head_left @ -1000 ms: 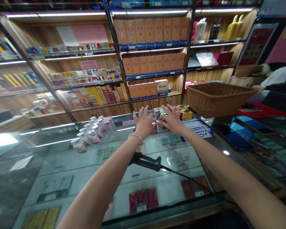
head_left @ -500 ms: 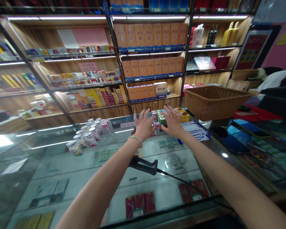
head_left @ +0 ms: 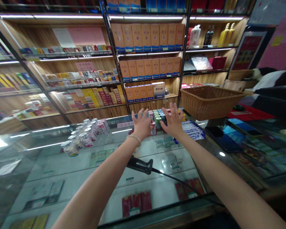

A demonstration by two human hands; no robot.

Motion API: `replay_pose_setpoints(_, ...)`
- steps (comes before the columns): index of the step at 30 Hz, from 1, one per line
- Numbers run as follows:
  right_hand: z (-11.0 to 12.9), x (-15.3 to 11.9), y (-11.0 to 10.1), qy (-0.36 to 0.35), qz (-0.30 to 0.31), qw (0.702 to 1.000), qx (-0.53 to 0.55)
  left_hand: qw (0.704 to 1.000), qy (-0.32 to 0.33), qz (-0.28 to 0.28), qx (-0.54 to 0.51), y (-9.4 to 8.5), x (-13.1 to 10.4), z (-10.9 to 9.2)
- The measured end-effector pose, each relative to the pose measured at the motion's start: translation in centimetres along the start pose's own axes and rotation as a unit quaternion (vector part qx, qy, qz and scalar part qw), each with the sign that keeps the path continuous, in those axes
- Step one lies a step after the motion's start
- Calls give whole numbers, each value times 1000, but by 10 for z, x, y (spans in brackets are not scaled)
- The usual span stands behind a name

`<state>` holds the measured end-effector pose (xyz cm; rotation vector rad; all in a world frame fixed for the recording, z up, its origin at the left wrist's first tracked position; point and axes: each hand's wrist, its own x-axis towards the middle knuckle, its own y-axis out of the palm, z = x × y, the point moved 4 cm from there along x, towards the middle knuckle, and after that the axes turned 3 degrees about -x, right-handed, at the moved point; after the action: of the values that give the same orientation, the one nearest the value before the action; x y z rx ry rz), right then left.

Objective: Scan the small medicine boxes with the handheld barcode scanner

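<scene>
My left hand, a beaded bracelet on its wrist, is open with fingers spread at the left side of a cluster of small cylindrical containers. These stand in rows, pink, green and blue. On their right side my right hand is also open, its fingers apart. The thumbs are close to the front containers; whether they touch cannot be made out. Below my left wrist lies a black handle with a cable, its other end hidden by my forearm.
Clear lidded jars stand on the glass counter at left. Blue-and-white packets lie right of my right hand. Beyond are a wicker basket, a dark phone and shelves of orange boxes. A person's sleeve shows far right.
My right hand has shifted slightly right, away from the left hand, showing more of the containers between them. The whole view has swung a little, so the scene sits further left.
</scene>
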<state>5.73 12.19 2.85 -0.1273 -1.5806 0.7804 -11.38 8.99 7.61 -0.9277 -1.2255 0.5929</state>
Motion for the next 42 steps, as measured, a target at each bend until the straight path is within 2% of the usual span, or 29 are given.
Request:
replay_pose_setpoints(8, 1, -2, 3, -10, 21, 1000, 3, 1000, 10, -11, 15, 7, 10, 4)
replay_pose_setpoints(15, 9, -2, -1, -35, 39, 998, 18, 999, 29, -27, 34, 21, 23, 11)
replay_pose_setpoints(24, 20, -6, 2, -153, 83, 984, 32, 998, 36, -35, 32, 33, 38, 15)
replay_pose_setpoints(33, 24, -9, 11, -129, 112, 985, 24, 998, 30, -42, 30, 40, 44, 19)
replay_pose_setpoints(42, 26, -9, 14, -125, 106, 986, 24, 998, 22, -47, 26, 43, 49, 19)
